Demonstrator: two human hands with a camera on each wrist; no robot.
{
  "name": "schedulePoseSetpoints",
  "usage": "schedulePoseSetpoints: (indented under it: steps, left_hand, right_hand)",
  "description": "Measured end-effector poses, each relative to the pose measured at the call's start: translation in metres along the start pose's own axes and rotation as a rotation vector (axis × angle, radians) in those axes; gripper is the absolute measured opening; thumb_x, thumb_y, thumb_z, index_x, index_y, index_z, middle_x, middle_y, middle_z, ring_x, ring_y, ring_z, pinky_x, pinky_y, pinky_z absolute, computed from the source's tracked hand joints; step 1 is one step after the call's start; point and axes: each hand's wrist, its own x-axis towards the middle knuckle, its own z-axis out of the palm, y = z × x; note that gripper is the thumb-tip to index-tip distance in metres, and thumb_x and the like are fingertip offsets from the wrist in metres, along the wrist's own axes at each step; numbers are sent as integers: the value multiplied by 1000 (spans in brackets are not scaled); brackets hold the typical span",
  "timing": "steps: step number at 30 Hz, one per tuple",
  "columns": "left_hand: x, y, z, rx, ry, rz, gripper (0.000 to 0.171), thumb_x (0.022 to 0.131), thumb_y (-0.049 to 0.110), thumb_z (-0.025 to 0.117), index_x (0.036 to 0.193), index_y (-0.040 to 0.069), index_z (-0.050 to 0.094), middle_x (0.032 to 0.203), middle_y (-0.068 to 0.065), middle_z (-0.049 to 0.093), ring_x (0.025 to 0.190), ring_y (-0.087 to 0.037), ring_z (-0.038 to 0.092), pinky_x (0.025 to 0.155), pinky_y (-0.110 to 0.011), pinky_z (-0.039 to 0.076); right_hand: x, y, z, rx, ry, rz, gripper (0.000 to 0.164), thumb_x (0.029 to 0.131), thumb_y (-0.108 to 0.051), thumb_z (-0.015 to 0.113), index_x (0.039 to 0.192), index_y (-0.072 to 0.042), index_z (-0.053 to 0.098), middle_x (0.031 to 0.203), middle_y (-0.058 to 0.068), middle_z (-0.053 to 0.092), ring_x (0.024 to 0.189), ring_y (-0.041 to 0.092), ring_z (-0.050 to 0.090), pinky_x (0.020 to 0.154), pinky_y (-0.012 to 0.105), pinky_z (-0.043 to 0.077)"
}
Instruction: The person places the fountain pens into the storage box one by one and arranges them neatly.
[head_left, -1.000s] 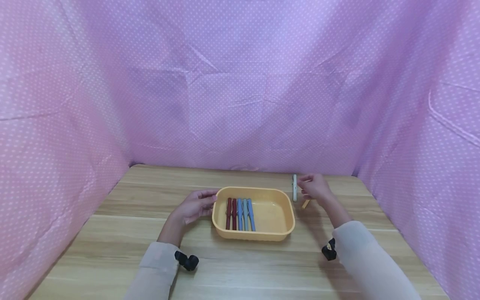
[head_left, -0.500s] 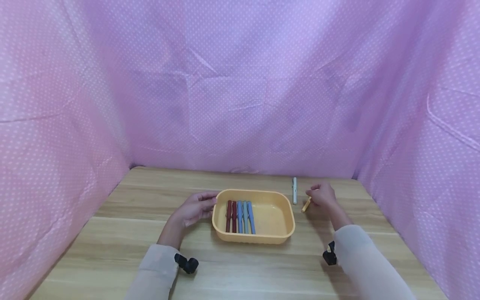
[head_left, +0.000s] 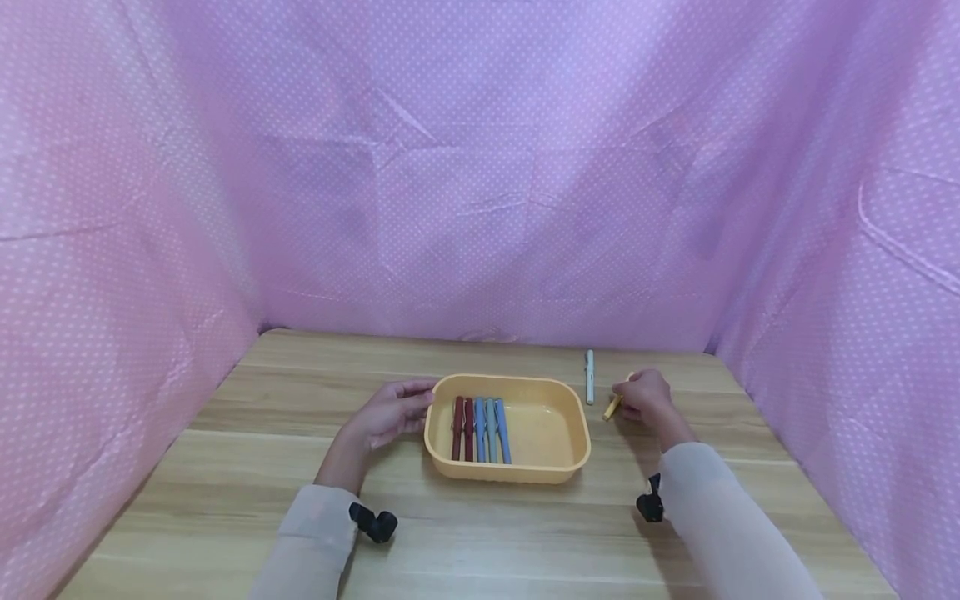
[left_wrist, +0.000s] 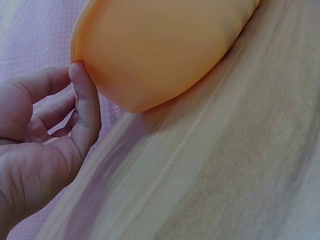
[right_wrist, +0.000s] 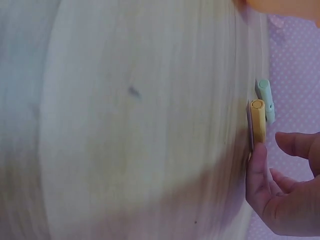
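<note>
My left hand [head_left: 393,412] pinches the left rim of a yellow plastic tray [head_left: 555,473]; thumb and index finger meet at that rim in the left wrist view. Inside, several capped pens lie side by side on the left: two dark red pens [head_left: 462,433], then blue and grey-green pens [head_left: 491,433]. To the tray's right, my right hand [head_left: 651,396] is over a yellow pen [right_wrist: 258,120] lying on the table. Its thumb overlaps the pen in the right wrist view, while the index fingertip stands apart from it. A pale mint-white pen [head_left: 589,377] lies nearby, untouched.
The wooden table [head_left: 480,533] ends at a pink dotted curtain [head_left: 480,208] behind, with more curtain on both sides. Black wrist cameras [head_left: 373,523] are worn at the sleeves.
My right hand has moved away from the pale pen, back and rightward to the yellow pen, more of which now shows. My left hand and the tray have stayed put.
</note>
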Motion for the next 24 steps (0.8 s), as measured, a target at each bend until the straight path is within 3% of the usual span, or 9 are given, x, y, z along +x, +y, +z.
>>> schedulePoseSetpoints:
  steps: [2,5,13,24]
  left_hand:
    - [0,0,0,2,-4,4,45,105,6,57,146,-8,48,125,-20,64,94,-18,66,81,-32,59]
    - [1,0,0,6,-9,9,46,105,7,57,146,-9,47,125,-19,64,94,-18,66,81,-32,59]
    - [1,0,0,15,-9,4,47,104,8,58,147,-8,46,129,-24,62,95,-20,66,83,-33,59]
    - [2,-2,-2,6,-1,-11,46,105,6,56,147,-8,46,121,-19,66,91,-18,66,81,-32,59]
  right_hand:
    - [2,1,0,29,2,11,23,97,-7,65,111,5,52,91,11,56,74,16,60,72,31,62]
    - [3,3,1,74,10,18,21,96,-6,66,109,5,53,91,11,56,72,14,61,71,30,62]
    - [4,11,3,147,-7,-2,60,86,5,74,137,14,43,99,12,59,71,12,64,70,26,61]
    - [12,16,1,90,-31,-27,60,85,5,74,137,13,45,98,12,57,72,11,62,64,25,60]
